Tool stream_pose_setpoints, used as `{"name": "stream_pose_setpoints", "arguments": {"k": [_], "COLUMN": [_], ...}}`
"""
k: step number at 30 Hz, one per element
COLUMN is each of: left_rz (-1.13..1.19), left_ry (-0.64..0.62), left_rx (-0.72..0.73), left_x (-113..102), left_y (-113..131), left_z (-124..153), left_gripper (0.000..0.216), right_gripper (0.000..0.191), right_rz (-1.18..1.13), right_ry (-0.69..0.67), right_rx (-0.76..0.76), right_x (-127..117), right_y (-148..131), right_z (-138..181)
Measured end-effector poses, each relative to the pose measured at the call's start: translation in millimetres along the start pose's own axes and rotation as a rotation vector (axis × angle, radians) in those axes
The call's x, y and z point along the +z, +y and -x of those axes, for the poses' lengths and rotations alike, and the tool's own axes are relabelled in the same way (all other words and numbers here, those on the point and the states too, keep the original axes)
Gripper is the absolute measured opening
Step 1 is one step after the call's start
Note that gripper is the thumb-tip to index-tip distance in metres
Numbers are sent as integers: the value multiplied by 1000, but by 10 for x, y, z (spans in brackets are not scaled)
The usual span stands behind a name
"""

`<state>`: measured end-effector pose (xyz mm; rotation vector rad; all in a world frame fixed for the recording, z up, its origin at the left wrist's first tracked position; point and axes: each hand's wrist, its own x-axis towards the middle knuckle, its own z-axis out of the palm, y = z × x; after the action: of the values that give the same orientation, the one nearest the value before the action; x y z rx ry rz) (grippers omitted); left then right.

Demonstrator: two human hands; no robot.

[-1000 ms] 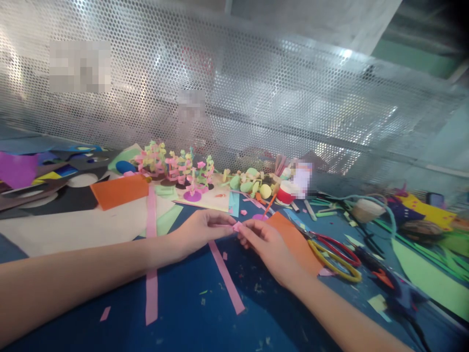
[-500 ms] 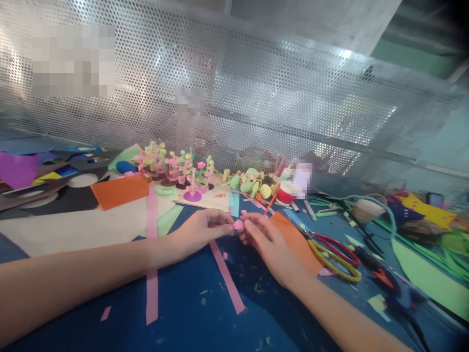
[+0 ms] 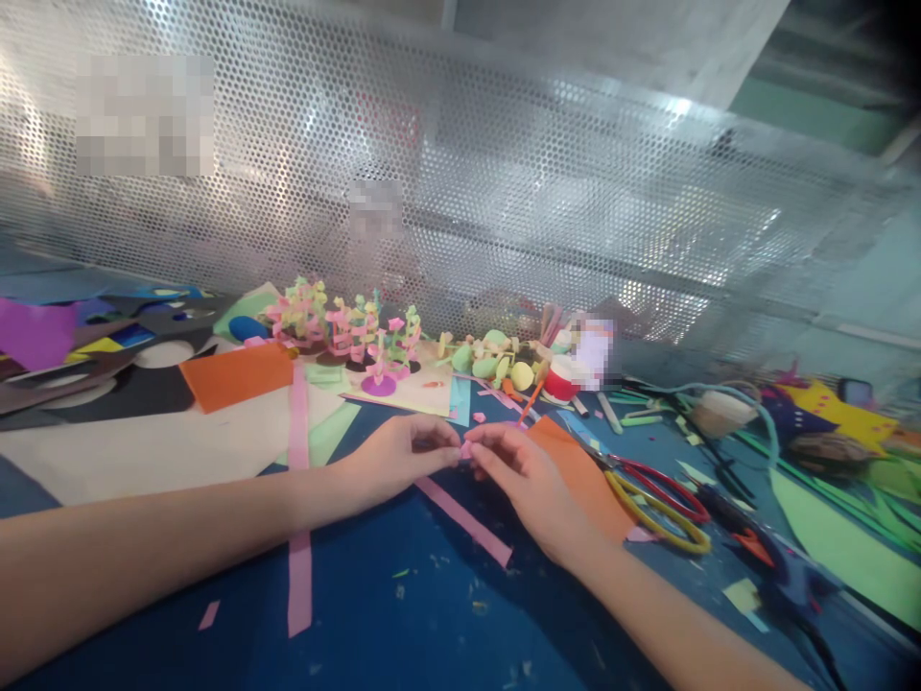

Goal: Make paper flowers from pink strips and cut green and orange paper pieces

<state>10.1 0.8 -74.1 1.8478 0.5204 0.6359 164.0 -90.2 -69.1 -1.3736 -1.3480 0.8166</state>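
A small folded piece of pink paper [image 3: 465, 449] is pinched between the fingertips of my two hands. My left hand [image 3: 403, 453] comes in from the left, with thumb and forefinger closed at the paper's left side. From the other side, my right hand [image 3: 522, 480] grips it with bent fingers, which cover much of it. A long pink paper strip [image 3: 467, 523] slants out from below my left hand; whether it joins the folded piece is hidden. Just beyond the fingers lies a tiny pink paper piece [image 3: 479, 417].
Scissors [image 3: 658, 504] with red and yellow handles rest by orange paper [image 3: 554, 441]; a dark glue gun [image 3: 763, 547] is farther right. Another pink strip [image 3: 299, 576] lies under my left forearm. Paper-decorated models [image 3: 378, 369] stand at the back before a perforated metal screen [image 3: 504, 192].
The pink strip's near end has swung to the right and away from me. The folded pink paper has turned and shows less between my fingertips. Both hands stay almost in place.
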Motion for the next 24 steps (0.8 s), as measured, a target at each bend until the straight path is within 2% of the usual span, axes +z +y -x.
{"name": "stream_pose_setpoints", "arguments": {"k": [5,11,17,24], "left_rz": [-13,43,38,0], "left_ry": [18,-2,-14,-1], "left_rx": [-36,-8,-14,-41], "left_x": [3,11,13,18], "left_y": [14,-26,-10,34], "left_z": [-1,-14,-12,-1], "left_gripper": [27,20,22,29], "right_gripper": [29,26,25,26], "right_rz": [-62,-84,-83,-116], "right_ry": [-54,-29,-36,-89], "right_rx": [-3,-20,26,-32], "right_x": [1,5,15,2], "right_y": [32,43,-20,78], "right_z": [-6,-11,12,-12]}}
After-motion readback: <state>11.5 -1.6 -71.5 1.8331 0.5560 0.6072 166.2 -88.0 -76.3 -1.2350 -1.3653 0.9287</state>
